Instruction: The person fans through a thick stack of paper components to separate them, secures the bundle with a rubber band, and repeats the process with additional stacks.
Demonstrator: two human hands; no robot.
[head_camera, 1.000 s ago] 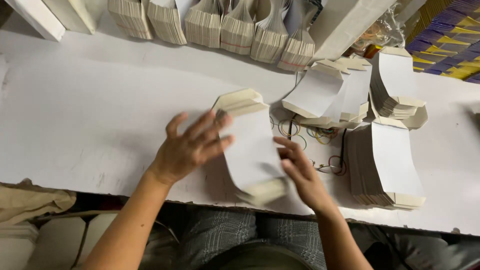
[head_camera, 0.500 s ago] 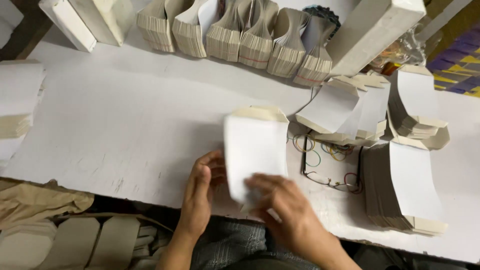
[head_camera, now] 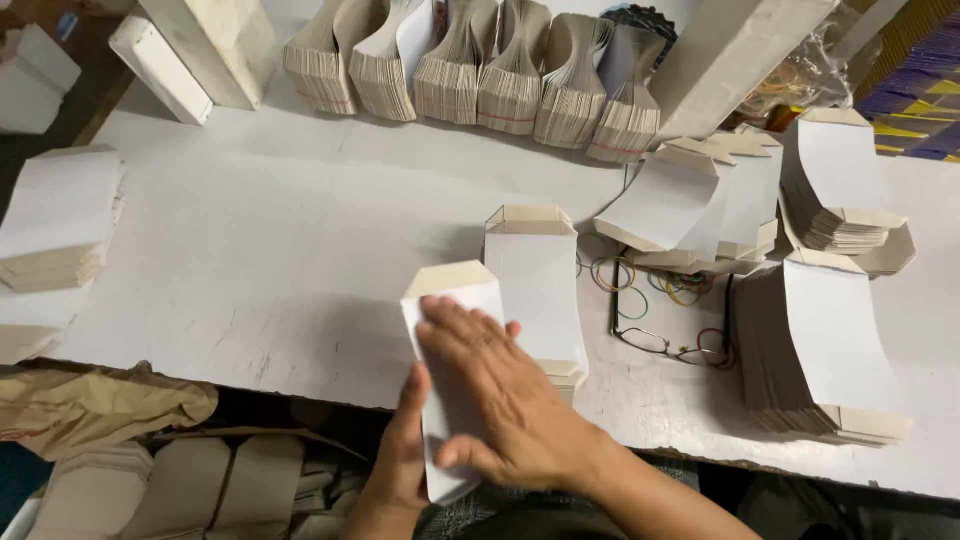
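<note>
Two bare hands work a folded white card blank (head_camera: 450,330) at the lower centre of the frame, over the near edge of a white counter (head_camera: 250,260). Right hand (head_camera: 500,400) lies flat on top of the blank, fingers spread and extended toward the upper left, pressing it down rather than gripping. Left hand (head_camera: 400,450) sits under and behind the blank at its lower left edge, thumb side up, supporting it; whether its fingers curl around the card cannot be seen. The blank is tilted slightly, with a cream flap at its top end.

Just to the right, touching or nearly touching the blank, a low stack of the same blanks (head_camera: 540,290) lies on the counter. Further right, loose coloured rubber bands (head_camera: 640,290) and a pair of spectacles (head_camera: 660,340) rest between that stack and a tall pile of blanks (head_camera: 830,350) at the right edge. More fanned piles (head_camera: 700,200) sit at the upper right. Along the top of the frame stands a row of banded bundles (head_camera: 480,70). Another stack (head_camera: 60,215) sits at the left edge. Crumpled brown paper (head_camera: 100,400) lies below the counter at the lower left.
</note>
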